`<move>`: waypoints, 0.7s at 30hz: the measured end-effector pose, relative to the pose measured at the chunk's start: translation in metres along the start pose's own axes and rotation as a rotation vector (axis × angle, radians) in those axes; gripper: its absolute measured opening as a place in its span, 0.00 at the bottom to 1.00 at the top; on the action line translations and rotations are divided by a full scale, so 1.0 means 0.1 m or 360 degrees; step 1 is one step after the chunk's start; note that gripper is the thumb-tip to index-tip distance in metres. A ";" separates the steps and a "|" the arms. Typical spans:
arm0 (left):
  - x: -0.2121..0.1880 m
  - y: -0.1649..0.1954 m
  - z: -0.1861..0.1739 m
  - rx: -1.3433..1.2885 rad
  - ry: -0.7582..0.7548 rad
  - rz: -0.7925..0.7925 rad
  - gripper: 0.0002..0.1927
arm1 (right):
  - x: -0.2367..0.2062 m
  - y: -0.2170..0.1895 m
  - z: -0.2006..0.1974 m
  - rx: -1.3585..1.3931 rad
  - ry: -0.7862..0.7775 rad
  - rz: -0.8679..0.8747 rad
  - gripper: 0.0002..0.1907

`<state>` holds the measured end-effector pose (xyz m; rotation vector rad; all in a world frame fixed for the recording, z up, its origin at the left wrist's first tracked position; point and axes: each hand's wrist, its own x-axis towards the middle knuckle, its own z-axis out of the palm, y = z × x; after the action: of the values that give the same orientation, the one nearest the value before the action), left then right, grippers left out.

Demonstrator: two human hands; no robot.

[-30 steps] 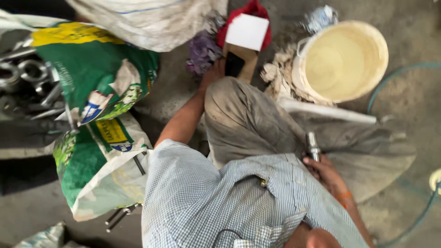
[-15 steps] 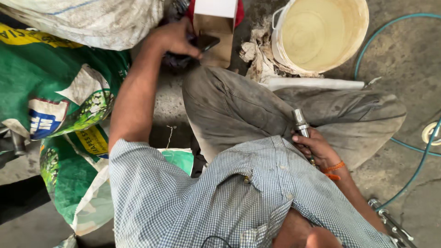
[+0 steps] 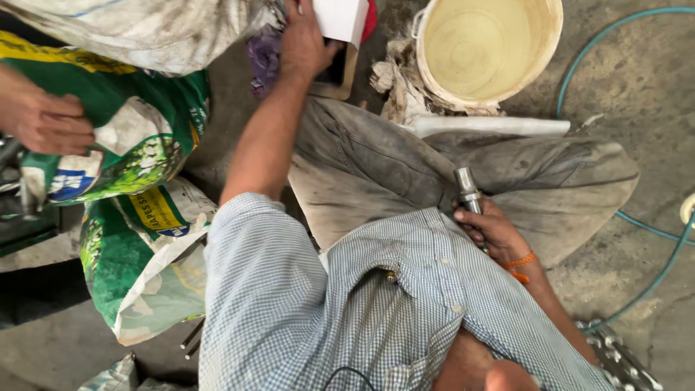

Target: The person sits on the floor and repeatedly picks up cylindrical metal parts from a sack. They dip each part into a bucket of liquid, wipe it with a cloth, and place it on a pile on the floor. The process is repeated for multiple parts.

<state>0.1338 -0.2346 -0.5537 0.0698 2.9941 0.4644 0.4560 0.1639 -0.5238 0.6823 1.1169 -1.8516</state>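
My left hand (image 3: 302, 42) reaches forward at the top of the view. It lies over a dark flat phone-like object (image 3: 337, 71) beside a white box (image 3: 340, 18), with the fingers around the object's edge. My right hand (image 3: 492, 230) rests on my lap against grey trousers (image 3: 376, 159) and grips a short metal cylindrical part (image 3: 467, 188) that points upward. An orange band is on that wrist.
Another person's hand (image 3: 43, 119) rests on a green printed sack (image 3: 137, 145) at the left. A cream bucket (image 3: 486, 47) stands at the top right with rags (image 3: 394, 80) beside it. A green hose (image 3: 637, 217) curves over the concrete floor. A white pipe (image 3: 492, 127) lies under my knee.
My left hand has moved right toward the white box with the dark object. Another person's hand has come into view at the left. My right hand still holds the metal part.
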 end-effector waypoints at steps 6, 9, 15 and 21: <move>0.04 -0.23 0.01 -0.0014 -0.0047 -0.0025 0.52 | 0.01 0.04 -0.06 0.0142 -0.0103 -0.0043 0.15; 0.10 -0.24 0.06 -0.0161 0.0169 0.0241 0.41 | 0.04 0.00 -0.04 0.0047 -0.0068 0.0040 0.15; 0.18 -0.22 0.10 -0.0055 0.0131 -0.0041 0.36 | 0.04 -0.04 0.02 0.0109 -0.0048 0.0023 0.15; 0.24 -0.19 0.05 -0.0048 0.0253 -0.0056 0.12 | 0.03 -0.02 0.04 0.0118 -0.0037 0.0022 0.15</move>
<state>0.1097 -0.2499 -0.5666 -0.0233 3.1363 0.5356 0.4523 0.1601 -0.5234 0.7071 1.0308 -1.8923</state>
